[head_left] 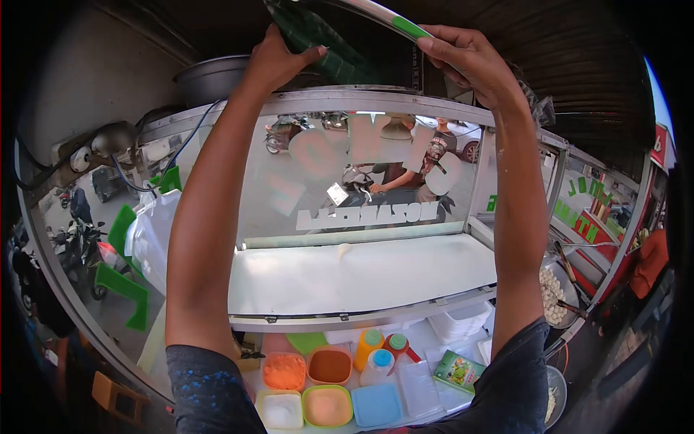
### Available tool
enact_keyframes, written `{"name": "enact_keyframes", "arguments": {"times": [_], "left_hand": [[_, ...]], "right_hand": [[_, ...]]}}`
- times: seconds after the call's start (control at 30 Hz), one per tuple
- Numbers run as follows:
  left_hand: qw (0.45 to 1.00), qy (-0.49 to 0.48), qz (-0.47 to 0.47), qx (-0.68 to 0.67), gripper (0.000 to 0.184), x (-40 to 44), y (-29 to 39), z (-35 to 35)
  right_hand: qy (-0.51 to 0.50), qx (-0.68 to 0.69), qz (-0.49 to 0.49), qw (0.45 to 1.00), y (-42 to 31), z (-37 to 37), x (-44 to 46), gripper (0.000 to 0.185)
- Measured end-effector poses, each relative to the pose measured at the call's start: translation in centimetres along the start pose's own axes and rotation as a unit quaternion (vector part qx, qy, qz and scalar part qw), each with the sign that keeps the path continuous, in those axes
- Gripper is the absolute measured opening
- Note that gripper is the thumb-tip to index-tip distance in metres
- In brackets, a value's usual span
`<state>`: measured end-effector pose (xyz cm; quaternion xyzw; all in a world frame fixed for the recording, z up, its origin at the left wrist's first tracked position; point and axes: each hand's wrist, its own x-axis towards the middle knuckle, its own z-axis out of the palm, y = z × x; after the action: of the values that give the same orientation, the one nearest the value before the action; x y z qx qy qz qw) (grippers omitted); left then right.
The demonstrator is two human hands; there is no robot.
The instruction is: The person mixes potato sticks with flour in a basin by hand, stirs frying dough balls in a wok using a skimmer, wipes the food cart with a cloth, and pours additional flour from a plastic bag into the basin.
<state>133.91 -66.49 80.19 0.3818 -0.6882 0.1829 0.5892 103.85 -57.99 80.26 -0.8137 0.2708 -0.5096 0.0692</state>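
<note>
My right hand (470, 61) pinches a strip (408, 27); my left hand (278, 59), I cannot tell. The sheet (343, 58) beside it seems light; hold its edge.

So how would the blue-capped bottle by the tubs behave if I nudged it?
The blue-capped bottle stands upright, so a push near its cap could tip it. Its round body would probably roll once down. The yellow bottle close behind it might stop a backward tip.
</note>
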Motion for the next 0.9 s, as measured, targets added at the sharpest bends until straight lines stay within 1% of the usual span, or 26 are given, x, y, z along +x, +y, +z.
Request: {"name": "enact_keyframes", "arguments": {"times": [0.1, 0.13, 0.17, 0.23, 0.27, 0.3, 0.33, 0.37, 0.43, 0.47, 0.5, 0.53, 0.57, 0.6, 0.63, 0.67, 0.7, 0.73, 0.77, 0.87, 0.9], "left_hand": [[0.989, -0.083, -0.097, -0.071, 0.052, 0.8, 0.1, 1.3], [0.980, -0.024, -0.119, -0.159, 0.046, 0.8, 0.2, 1.5], [0.959, 0.037, -0.142, -0.242, 0.040, 0.7, 0.3, 1.6], [0.886, 0.157, -0.185, -0.395, 0.031, 0.2, 0.7, 1.0], [0.866, 0.207, -0.173, -0.420, 0.031, 0.2, 1.0, -0.2], [0.843, 0.258, -0.160, -0.443, 0.031, 0.0, 1.2, -1.4], [0.860, 0.240, -0.185, -0.411, 0.034, 0.4, -0.3, -2.7], [0.873, 0.245, -0.166, -0.389, 0.036, 0.5, -1.4, -2.4], [0.897, 0.253, -0.127, -0.338, 0.040, -0.3, -1.1, -2.0], [0.946, 0.249, -0.111, -0.178, 0.043, -1.1, -1.1, -1.7], [0.952, 0.242, -0.066, -0.177, 0.043, -0.7, -3.6, -0.4], [0.951, 0.144, 0.079, 0.262, 0.040, 0.1, -9.4, 0.6], [0.836, 0.190, 0.293, 0.423, 0.036, -2.1, -6.7, -0.6], [0.994, 0.065, 0.060, 0.069, 0.030, -2.0, -3.0, -1.2], [0.989, 0.058, 0.083, 0.111, 0.025, -3.9, -2.9, -2.0], [0.986, 0.028, 0.164, -0.018, 0.029, -4.9, -5.1, -1.8], [0.968, 0.131, 0.213, 0.011, 0.032, -3.8, -10.4, 0.8], [0.979, 0.091, 0.147, 0.109, 0.033, -4.0, -9.7, 0.2], [0.976, 0.045, 0.078, 0.200, 0.034, -4.4, -8.2, -0.3], [0.985, -0.040, 0.015, 0.165, 0.035, -5.1, -3.5, -2.6], [0.991, -0.008, 0.026, 0.134, 0.034, -4.9, -4.2, -2.4]], "right_hand": [[0.004, 0.069, 0.009, 0.998, 0.9, 0.1, -1.1, 0.054], [0.034, 0.067, 0.028, 0.997, 1.5, -0.6, -1.3, 0.049], [0.047, 0.000, 0.045, 0.998, 2.1, -1.6, -1.4, 0.050], [0.070, -0.129, 0.079, 0.986, 3.6, -3.6, -1.4, 0.050], [0.065, -0.202, 0.064, 0.975, 4.1, -4.1, -1.0, 0.055], [0.072, -0.324, 0.061, 0.941, 4.7, -3.9, 0.4, 0.058], [0.077, -0.440, 0.056, 0.893, 5.2, -3.2, 1.9, 0.060], [0.079, -0.547, 0.049, 0.832, 5.7, -2.1, 2.9, 0.063], [0.029, -0.577, 0.107, 0.810, 2.4, 2.2, 5.0, 0.060], [0.003, -0.576, 0.138, 0.806, 2.5, 3.8, 6.4, 0.057], [-0.024, -0.574, 0.169, 0.801, 3.1, 5.2, 8.7, 0.054], [-0.050, -0.573, 0.197, 0.794, 3.6, 6.5, 10.5, 0.053], [-0.044, -0.571, 0.206, 0.794, 4.6, 7.7, 11.5, 0.050], [-0.036, -0.568, 0.212, 0.794, 6.3, 8.7, 12.4, 0.048], [-0.027, -0.565, 0.217, 0.796, 8.3, 9.4, 13.3, 0.046], [-0.019, -0.561, 0.223, 0.797, 10.1, 9.9, 14.0, 0.043], [-0.011, -0.558, 0.230, 0.797, 11.0, 10.2, 14.8, 0.041], [-0.040, -0.542, 0.261, 0.798, 11.3, 9.6, 15.3, 0.043], [-0.072, -0.527, 0.296, 0.793, 11.3, 9.5, 15.3, 0.044], [-0.071, -0.520, 0.286, 0.802, 11.8, 10.3, 14.8, 0.046], [-0.063, -0.522, 0.278, 0.804, 11.3, 9.9, 15.0, 0.047]]}}
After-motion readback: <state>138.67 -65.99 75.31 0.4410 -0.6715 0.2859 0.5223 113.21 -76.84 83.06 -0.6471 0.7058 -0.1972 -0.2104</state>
